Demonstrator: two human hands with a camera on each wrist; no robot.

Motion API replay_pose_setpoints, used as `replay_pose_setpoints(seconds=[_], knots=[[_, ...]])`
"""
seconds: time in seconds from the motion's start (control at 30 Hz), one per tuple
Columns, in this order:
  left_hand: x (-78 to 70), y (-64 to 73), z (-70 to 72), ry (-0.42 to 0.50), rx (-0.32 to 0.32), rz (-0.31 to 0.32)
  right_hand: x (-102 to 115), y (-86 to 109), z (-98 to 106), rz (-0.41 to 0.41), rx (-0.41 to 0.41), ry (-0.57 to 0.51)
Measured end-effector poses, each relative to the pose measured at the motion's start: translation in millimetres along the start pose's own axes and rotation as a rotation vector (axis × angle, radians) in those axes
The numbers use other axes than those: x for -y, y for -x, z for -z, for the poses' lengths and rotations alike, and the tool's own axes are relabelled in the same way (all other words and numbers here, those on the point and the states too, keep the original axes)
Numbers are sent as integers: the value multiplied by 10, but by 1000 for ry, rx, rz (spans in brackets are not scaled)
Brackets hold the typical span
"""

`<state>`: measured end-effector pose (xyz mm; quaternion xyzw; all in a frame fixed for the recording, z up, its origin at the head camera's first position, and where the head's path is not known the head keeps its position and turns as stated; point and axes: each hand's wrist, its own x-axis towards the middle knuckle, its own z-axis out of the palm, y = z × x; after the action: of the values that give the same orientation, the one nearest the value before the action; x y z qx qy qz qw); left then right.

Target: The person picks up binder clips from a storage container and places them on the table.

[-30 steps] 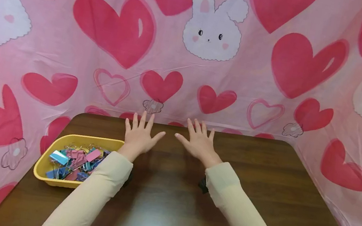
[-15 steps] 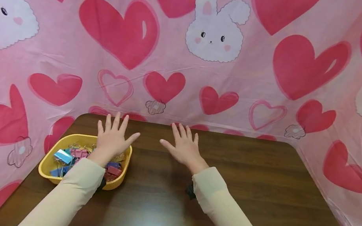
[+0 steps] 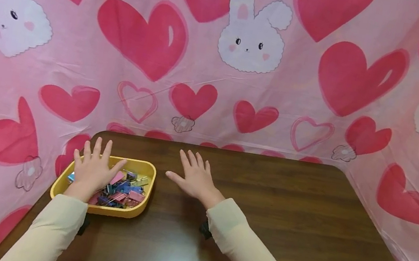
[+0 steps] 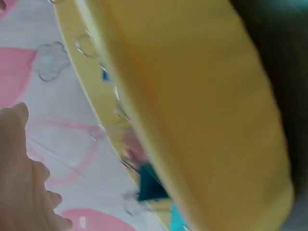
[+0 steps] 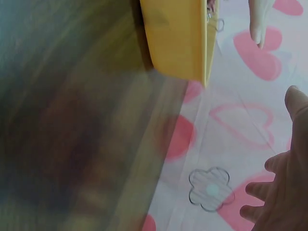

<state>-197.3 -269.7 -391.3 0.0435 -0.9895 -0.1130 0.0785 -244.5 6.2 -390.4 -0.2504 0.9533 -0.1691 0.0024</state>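
Note:
A yellow plastic basket (image 3: 112, 212) stands at the left of the table, filled with binder clips (image 3: 126, 193) in pink, blue, teal and gold. Over its left part hovers my left hand (image 3: 92, 173), fingers spread and palm down, hiding some of the clips. My right hand (image 3: 195, 179) is held in the air to the right of the basket, its fingers spread and holding nothing. In the left wrist view the basket's outer wall (image 4: 202, 106) fills the middle, with the left fingers (image 4: 36, 178) beyond the rim. The right wrist view shows the basket's end and right fingers (image 5: 262, 190).
The dark brown wooden table (image 3: 299, 238) extends to the right and toward the front. A pink cloth (image 3: 242, 85) with hearts and rabbits hangs behind the table and along both sides. Dark straps (image 3: 206, 230) sit under the cream sleeves (image 3: 254, 258).
Both hands have moved left and somewhat nearer to me. The left hand has passed from the basket's right end to over its left part. The basket stays on the table.

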Motion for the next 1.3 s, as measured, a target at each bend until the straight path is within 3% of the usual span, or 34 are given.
replay_pose_setpoints(seconds=[0.3,0.47,1.07,1.3], knots=[[299,144,-55,-14,-28,16,160,3,-193,30,40,-29],[408,205,-100,-9,-10,27,230,27,-299,38,70,-50],[693,375,-129,10,70,72,425,79,-631,61,132,-107],[711,398,-127,6,98,105,470,85,-692,62,159,-107]])
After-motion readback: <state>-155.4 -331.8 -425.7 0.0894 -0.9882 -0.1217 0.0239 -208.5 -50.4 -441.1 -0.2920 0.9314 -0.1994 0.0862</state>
